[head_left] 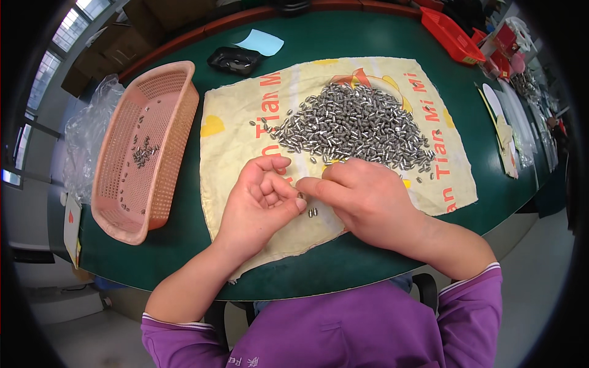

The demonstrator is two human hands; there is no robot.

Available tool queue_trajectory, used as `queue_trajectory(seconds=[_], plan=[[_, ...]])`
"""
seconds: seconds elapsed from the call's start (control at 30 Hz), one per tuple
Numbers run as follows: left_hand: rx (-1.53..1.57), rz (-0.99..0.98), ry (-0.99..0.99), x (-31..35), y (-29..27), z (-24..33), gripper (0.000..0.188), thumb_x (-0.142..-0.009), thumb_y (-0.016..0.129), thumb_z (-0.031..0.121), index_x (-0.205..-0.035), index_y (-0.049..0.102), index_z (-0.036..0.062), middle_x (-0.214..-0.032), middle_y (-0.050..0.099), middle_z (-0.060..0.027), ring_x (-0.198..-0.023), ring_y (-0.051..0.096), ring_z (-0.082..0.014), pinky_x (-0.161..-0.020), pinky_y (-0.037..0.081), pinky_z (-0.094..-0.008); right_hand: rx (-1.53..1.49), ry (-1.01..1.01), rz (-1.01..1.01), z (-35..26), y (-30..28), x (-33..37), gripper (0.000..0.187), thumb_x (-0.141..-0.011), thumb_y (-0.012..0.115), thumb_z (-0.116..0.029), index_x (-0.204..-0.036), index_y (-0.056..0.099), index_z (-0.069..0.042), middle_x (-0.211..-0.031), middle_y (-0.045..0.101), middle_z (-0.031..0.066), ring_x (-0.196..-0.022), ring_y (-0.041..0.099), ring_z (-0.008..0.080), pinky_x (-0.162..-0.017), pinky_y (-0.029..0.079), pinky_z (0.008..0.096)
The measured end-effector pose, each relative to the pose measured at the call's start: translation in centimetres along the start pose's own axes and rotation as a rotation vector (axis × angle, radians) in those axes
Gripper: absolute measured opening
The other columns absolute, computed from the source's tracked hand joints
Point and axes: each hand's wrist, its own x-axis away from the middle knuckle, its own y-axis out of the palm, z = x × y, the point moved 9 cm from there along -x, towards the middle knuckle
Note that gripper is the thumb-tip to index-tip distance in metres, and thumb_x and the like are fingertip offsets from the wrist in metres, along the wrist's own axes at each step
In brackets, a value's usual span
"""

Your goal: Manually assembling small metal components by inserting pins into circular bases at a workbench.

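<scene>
Between the thumb and fingers of my left hand (257, 199) is a small oval metal piece (300, 195), silvery and dark. My right hand (374, 199) is close beside it, fingers bent together and the forefinger reaching toward my left thumb. Whether those right fingers hold anything is hidden. Just below the fingertips, a few loose metal pieces (313, 212) lie on a cream printed cloth (236, 132). A large heap of the same metal pieces (362, 122) spreads over the cloth beyond both hands.
Left of the cloth stands a pink perforated plastic basket (165, 184) with some metal pieces inside. A clear plastic bag (86, 147) lies behind it. On the green table (319, 37), a black tray (234, 60) and pale blue paper (262, 42) sit far off; a red basket (451, 37) is far right.
</scene>
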Motion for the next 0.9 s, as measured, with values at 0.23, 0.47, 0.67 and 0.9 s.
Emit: queue_trajectory(seconds=[0.23,0.47,0.67,0.9], plan=[[0.035,0.016,-0.052,-0.1,-0.3,-0.2,0.058,-0.089,0.073,-0.005,-0.136,0.039,-0.0016,-0.096,0.064,-0.0051,-0.091,0.066,-0.0102,-0.086,0.055,-0.0247,-0.082,0.066,0.111,1.0,-0.9,0.1,0.036,-0.084,0.068,-0.008,-0.118,0.07,-0.017,-0.085,0.064,0.0038,-0.079,0.066,0.0247,-0.066,0.055,0.0377],[0.009,0.011,-0.06,-0.1,-0.3,-0.2,0.059,-0.089,0.073,-0.005,-0.137,0.039,-0.002,-0.094,0.064,-0.0049,-0.091,0.066,-0.0107,-0.085,0.055,-0.0252,-0.21,0.074,0.038,0.6,-0.3,0.0,0.039,-0.081,0.071,0.003,-0.118,0.072,-0.012,-0.084,0.069,0.0077,-0.078,0.068,0.027,-0.07,0.056,0.038],[-0.005,0.016,-0.055,-0.1,-0.3,-0.3,0.059,-0.089,0.073,-0.005,-0.137,0.039,-0.002,-0.093,0.064,-0.0048,-0.09,0.066,-0.0102,-0.085,0.055,-0.0251,-0.132,0.02,0.071,0.2,-0.1,0.2,0.038,-0.082,0.069,-0.007,-0.119,0.07,-0.016,-0.082,0.064,0.0045,-0.077,0.066,0.025,-0.068,0.055,0.0372],[0.015,0.019,-0.07,-0.1,-0.4,-0.1,0.058,-0.089,0.074,-0.004,-0.136,0.04,-0.0025,-0.095,0.065,-0.0052,-0.091,0.067,-0.0106,-0.085,0.055,-0.0255,0.061,0.089,0.11,1.3,-1.1,-0.1,0.037,-0.082,0.069,-0.007,-0.118,0.07,-0.015,-0.083,0.064,0.0042,-0.077,0.066,0.0247,-0.068,0.055,0.0374]])
